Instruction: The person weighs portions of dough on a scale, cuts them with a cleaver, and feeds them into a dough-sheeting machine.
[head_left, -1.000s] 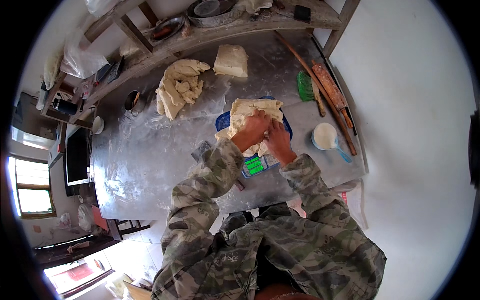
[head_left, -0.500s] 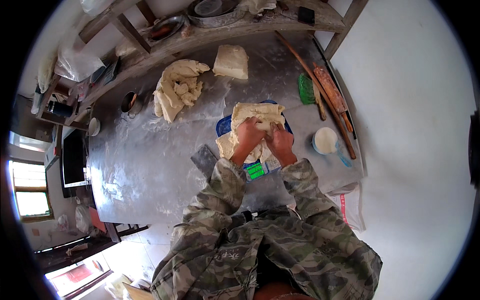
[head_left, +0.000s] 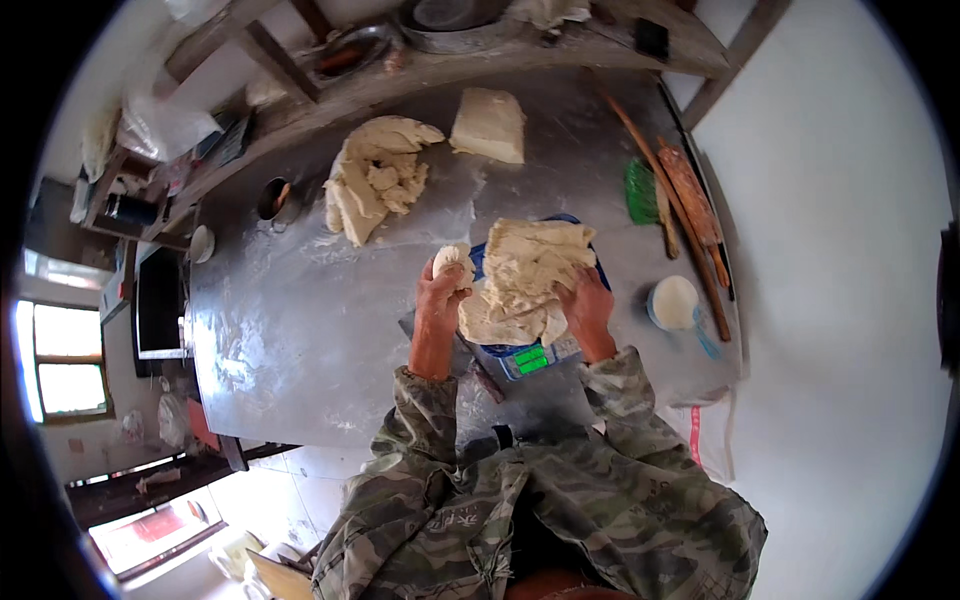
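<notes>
My left hand (head_left: pixel 438 300) is closed round a small torn-off lump of dough (head_left: pixel 453 260), held just left of the scale. A large, rough slab of pale dough (head_left: pixel 535 262) lies over the blue tray (head_left: pixel 478 260) of a kitchen scale (head_left: pixel 540 360) with a lit green display. At the slab's right edge, my right hand (head_left: pixel 588 308) grips the dough, its fingertips partly hidden. Beneath my left forearm lies a dark flat scraper (head_left: pixel 486 382), partly covered, with its handle toward me.
Farther back sit a big torn dough mass (head_left: pixel 375 180) and a smooth dough block (head_left: pixel 489 125). On the right are a green brush (head_left: pixel 642 193), a long stick (head_left: pixel 665 190), a rolling pin (head_left: pixel 690 195) and a scoop of white powder (head_left: pixel 675 302). A metal cup (head_left: pixel 277 204) stands left.
My hands have separated. The left has moved left off the slab with a lump of dough, while the right stays at the slab's right edge. The view has shifted slightly.
</notes>
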